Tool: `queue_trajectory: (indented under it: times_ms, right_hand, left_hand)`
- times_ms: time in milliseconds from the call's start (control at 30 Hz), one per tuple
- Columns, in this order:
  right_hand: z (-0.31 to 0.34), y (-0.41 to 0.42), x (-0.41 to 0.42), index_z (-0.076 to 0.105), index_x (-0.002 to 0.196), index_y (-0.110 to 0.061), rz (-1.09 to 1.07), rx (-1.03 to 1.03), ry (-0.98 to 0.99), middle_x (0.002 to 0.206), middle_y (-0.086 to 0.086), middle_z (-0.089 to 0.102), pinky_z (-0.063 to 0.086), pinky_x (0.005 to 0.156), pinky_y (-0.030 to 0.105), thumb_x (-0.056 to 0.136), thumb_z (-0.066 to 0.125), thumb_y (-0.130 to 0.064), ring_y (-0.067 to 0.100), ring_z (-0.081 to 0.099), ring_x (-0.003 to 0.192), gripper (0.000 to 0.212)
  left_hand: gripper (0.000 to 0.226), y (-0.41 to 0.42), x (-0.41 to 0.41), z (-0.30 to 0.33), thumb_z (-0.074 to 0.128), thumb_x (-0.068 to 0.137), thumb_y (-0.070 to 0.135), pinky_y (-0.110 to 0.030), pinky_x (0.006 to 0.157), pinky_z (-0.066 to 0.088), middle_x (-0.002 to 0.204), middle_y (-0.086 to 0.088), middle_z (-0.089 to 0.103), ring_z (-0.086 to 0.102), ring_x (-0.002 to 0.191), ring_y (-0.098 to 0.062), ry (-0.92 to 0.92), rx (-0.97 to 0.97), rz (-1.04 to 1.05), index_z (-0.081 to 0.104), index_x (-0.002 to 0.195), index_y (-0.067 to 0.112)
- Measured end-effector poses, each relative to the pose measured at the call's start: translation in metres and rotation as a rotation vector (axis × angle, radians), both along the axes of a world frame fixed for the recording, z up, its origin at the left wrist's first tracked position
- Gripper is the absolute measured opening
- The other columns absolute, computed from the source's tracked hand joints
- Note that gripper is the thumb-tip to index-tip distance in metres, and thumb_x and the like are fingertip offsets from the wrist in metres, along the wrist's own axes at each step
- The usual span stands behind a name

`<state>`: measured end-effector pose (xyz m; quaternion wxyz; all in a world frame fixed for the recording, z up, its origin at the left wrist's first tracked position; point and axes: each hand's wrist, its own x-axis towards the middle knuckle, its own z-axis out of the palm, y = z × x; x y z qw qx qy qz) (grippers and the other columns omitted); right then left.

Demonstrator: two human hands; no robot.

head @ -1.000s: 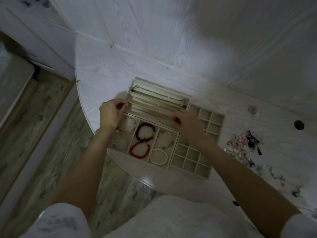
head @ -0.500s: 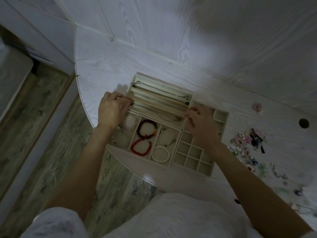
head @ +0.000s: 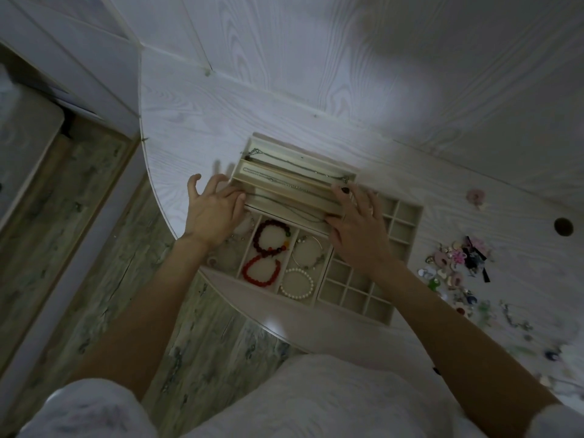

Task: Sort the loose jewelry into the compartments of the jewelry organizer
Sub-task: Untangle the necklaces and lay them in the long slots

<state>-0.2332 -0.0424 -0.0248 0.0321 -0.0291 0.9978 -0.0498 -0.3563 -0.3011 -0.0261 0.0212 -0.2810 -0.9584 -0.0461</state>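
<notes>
The beige jewelry organizer (head: 354, 310) sits at the table's curved front edge. Its long back compartments (head: 294, 160) hold necklaces, and a thin chain (head: 284, 206) lies stretched along the nearest one. My left hand (head: 211, 213) is at the chain's left end with its fingers spread. My right hand (head: 360, 232) rests flat over the right end, thumb by the chain. Two red bead bracelets (head: 270, 240), a silver bangle (head: 308, 252) and a pearl bracelet (head: 297, 284) fill the front compartments. The small grid squares (head: 404, 213) look empty. Loose jewelry (head: 455, 263) lies in a pile to the right.
A pink flower piece (head: 475, 197) lies alone behind the pile. A round cable hole (head: 563, 226) is in the white table (head: 205, 128) at far right. More small pieces trail toward the right front edge. The floor (head: 94, 216) drops away left of the table.
Both hands have lowered the thin chain into the nearest long compartment and spread their fingers. The left hand's fingers have lifted off to the left.
</notes>
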Motion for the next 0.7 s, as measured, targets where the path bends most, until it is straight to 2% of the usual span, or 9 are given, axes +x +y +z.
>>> queue_trajectory:
  times_ms: [100, 200, 333, 467, 533, 600, 700]
  right_hand:
    - [0.002, 0.001, 0.003, 0.074, 0.077, -0.017, -0.003, 0.043, 0.001, 0.144, 0.01, 0.044, 0.017, 0.112, 0.054, 0.089, 0.041, -0.032, 0.032, 0.028, 0.137, 0.038]
    - [0.001, 0.0, 0.002, 0.073, 0.073, -0.015, -0.034, 0.05, 0.019, 0.14, 0.013, 0.047, 0.017, 0.111, 0.052, 0.087, 0.048, -0.03, 0.032, 0.032, 0.135, 0.033]
    - [0.0, 0.002, -0.004, 0.073, 0.074, -0.014, -0.038, -0.01, 0.078, 0.134, 0.017, 0.052, 0.021, 0.108, 0.051, 0.083, 0.066, -0.02, 0.036, 0.041, 0.129, 0.013]
    - [0.005, -0.005, -0.016, 0.072, 0.057, -0.015, -0.061, 0.064, -0.038, 0.131, 0.014, 0.056, 0.02, 0.106, 0.049, 0.069, 0.079, -0.016, 0.037, 0.044, 0.127, 0.013]
    - [0.01, -0.01, -0.022, 0.073, 0.06, -0.015, -0.104, 0.136, -0.107, 0.134, 0.01, 0.054, 0.014, 0.108, 0.048, 0.071, 0.077, -0.018, 0.036, 0.039, 0.131, 0.012]
    - [0.016, -0.014, -0.027, 0.075, 0.074, -0.016, -0.131, 0.201, -0.179, 0.143, 0.006, 0.045, 0.005, 0.111, 0.049, 0.081, 0.069, -0.022, 0.033, 0.027, 0.138, 0.011]
    - [0.021, -0.02, -0.028, 0.074, 0.079, -0.017, -0.139, 0.264, -0.2, 0.15, 0.005, 0.034, 0.002, 0.114, 0.051, 0.085, 0.062, -0.019, 0.032, 0.017, 0.142, 0.013]
  left_hand:
    - [0.041, 0.0, -0.001, 0.002, 0.035, 0.097, 0.028, -0.046, 0.103, 0.011, 0.083, -0.001, 0.07, 0.057, 0.107, -0.025, 0.041, -0.035, 0.025, 0.073, 0.088, 0.014]
    - [0.044, 0.002, -0.001, 0.003, 0.033, 0.097, 0.029, -0.046, 0.105, 0.009, 0.082, -0.001, 0.07, 0.057, 0.106, -0.025, 0.034, -0.063, 0.027, 0.073, 0.086, 0.014]
    - [0.043, 0.003, 0.0, 0.004, 0.033, 0.097, 0.029, -0.047, 0.105, 0.008, 0.085, 0.0, 0.069, 0.058, 0.104, -0.025, 0.018, -0.059, 0.02, 0.072, 0.087, 0.013]
    - [0.043, 0.002, 0.001, 0.002, 0.032, 0.097, 0.03, -0.049, 0.105, 0.009, 0.088, 0.001, 0.07, 0.058, 0.103, -0.024, 0.002, -0.052, 0.014, 0.071, 0.092, 0.013]
    - [0.043, 0.001, 0.001, 0.001, 0.032, 0.097, 0.03, -0.049, 0.105, 0.009, 0.089, 0.001, 0.07, 0.058, 0.104, -0.024, -0.002, -0.041, 0.017, 0.071, 0.093, 0.013]
    - [0.043, 0.001, 0.0, 0.0, 0.032, 0.098, 0.03, -0.05, 0.105, 0.008, 0.09, 0.001, 0.07, 0.057, 0.105, -0.024, -0.01, -0.037, 0.016, 0.071, 0.094, 0.014]
    - [0.042, -0.002, 0.0, -0.002, 0.032, 0.098, 0.03, -0.049, 0.106, 0.008, 0.091, 0.001, 0.07, 0.057, 0.106, -0.023, 0.0, -0.045, 0.019, 0.071, 0.096, 0.015]
